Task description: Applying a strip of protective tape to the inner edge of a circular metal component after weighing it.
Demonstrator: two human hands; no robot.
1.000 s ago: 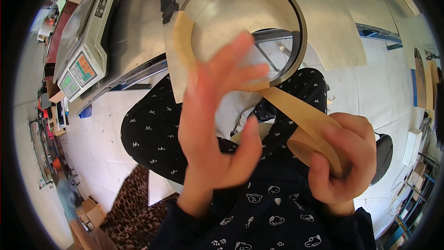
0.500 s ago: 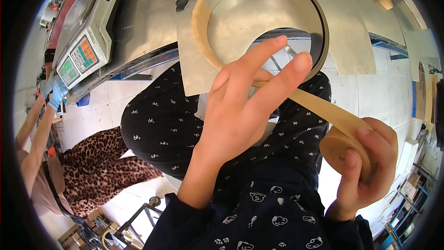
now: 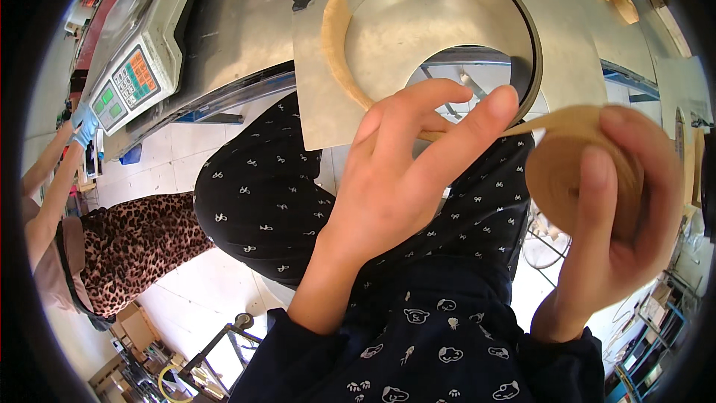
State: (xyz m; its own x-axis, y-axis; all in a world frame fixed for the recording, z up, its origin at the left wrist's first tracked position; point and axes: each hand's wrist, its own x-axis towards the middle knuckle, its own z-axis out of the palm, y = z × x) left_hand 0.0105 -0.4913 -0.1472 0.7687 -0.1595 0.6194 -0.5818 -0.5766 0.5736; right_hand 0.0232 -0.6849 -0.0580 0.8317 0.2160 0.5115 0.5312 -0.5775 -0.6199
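Note:
A wide, shallow metal ring (image 3: 531, 37) stands on a thin metal sheet (image 3: 315, 101) at the table's front edge. Brown paper tape (image 3: 337, 48) wraps the left part of its rim and runs on beneath my left hand (image 3: 406, 179). That hand is bent over the near rim, thumb and index finger apart at their tips. It holds the tape against the ring; its other fingertips are partly hidden. Off to the right, my right hand (image 3: 619, 201) grips the tape roll (image 3: 567, 179), thumb on its flat face. A short stretch of tape spans from the roll to my left hand.
A digital scale (image 3: 134, 82) stands on the table's left side. Beyond it, gloved hands (image 3: 86, 125) of another person touch its edge. A curled scrap of brown tape (image 3: 617, 4) lies at the far right. My knees (image 3: 261, 179) are under the table's front edge.
My right hand has lifted the roll up and to the right, and the free tape now runs flatter and shorter. The ring sits slightly further right in view. My left hand keeps its hold.

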